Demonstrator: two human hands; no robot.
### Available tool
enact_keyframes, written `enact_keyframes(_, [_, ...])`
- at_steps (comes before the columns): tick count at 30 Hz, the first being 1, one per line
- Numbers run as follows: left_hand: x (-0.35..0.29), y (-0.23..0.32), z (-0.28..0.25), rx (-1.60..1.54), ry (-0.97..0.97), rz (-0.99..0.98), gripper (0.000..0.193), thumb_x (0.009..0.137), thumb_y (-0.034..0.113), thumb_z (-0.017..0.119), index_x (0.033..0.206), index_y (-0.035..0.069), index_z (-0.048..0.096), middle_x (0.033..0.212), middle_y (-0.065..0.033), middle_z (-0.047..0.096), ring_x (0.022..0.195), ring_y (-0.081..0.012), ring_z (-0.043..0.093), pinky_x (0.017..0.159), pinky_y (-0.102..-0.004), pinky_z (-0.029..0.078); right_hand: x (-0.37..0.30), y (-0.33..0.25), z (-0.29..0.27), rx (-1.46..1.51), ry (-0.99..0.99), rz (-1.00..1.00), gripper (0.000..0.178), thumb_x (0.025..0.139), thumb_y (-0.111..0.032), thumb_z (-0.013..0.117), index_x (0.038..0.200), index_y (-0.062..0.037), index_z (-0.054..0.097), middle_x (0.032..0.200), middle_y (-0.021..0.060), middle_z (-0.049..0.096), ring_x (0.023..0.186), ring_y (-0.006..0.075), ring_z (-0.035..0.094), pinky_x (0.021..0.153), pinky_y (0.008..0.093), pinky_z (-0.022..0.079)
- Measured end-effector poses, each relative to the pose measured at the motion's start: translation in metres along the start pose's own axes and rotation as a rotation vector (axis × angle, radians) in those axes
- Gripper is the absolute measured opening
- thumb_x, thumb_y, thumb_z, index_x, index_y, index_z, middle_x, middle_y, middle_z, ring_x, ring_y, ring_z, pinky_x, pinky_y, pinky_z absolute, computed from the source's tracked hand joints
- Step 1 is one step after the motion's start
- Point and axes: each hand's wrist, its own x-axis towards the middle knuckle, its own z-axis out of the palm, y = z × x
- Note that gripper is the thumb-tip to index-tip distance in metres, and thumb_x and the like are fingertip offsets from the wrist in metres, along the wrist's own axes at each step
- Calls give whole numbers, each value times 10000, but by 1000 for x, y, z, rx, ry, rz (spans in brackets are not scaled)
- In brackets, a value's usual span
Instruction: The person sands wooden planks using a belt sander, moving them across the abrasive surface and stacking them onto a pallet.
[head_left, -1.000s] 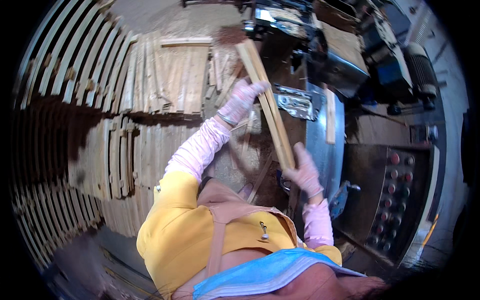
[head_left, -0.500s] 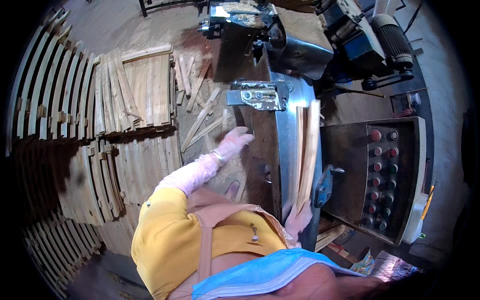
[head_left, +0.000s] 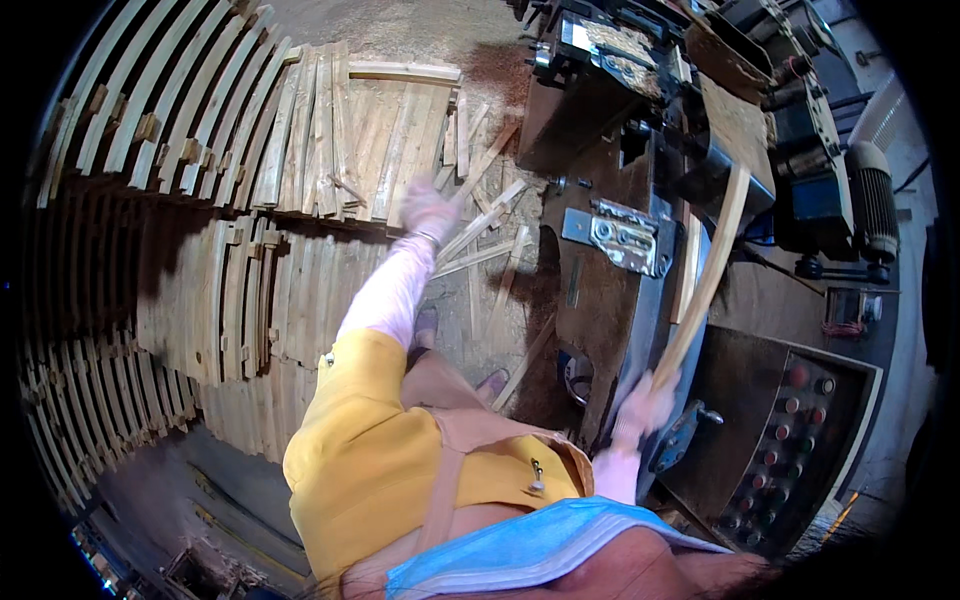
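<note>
A long pale wooden strip (head_left: 708,275) slants up from my right hand (head_left: 645,405), which is closed around its near end. The strip's far end reaches in front of the metal hood (head_left: 735,140) of the machine. Another wooden strip (head_left: 689,262) lies lower, along the machine's steel bed (head_left: 640,330), partly hidden by the held one. My left hand (head_left: 430,210), gloved, is stretched out at the right edge of a stack of wooden boards (head_left: 390,130). Motion smears its fingers, so whether it touches a board is unclear.
A metal guide block (head_left: 625,237) sits on the machine bed. To the right stands a control panel (head_left: 770,440) with several buttons; a motor (head_left: 870,200) is behind it. Loose wood offcuts (head_left: 485,225) litter the floor. Curved slats (head_left: 150,100) are piled at far left.
My left hand has swung left from beside the machine to the board stack. The right hand has raised one strip away from the other. The whole view has turned and shifted.
</note>
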Motion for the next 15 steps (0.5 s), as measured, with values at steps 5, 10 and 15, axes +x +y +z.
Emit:
enact_keyframes(5, [81,-94,-53,229,191,-299,1203,787,784,665,1669,135,166,1704,-264,159,1524,-501,254,1224,-614,171,-153,135,-44,-423,-253,205,678,997,-455,539,1581,-136,409,1243,242,636,1127,457,604,952,569,485])
enact_keyframes(10, [131,-114,-91,184,110,-392,1190,780,672,748,1671,181,130,1682,-268,208,1490,-482,337,1168,-624,299,-195,132,-58,-534,-368,521,678,1040,-504,439,1605,-138,355,1361,249,591,1199,453,590,991,554,490])
enact_keyframes(15, [148,-159,-88,-51,107,-468,1152,806,365,811,1670,177,72,1609,-258,344,1382,-435,513,1095,-483,479,-104,112,-9,-294,-136,160,683,1024,-394,556,1564,-12,385,1479,297,509,1363,444,498,1130,485,417])
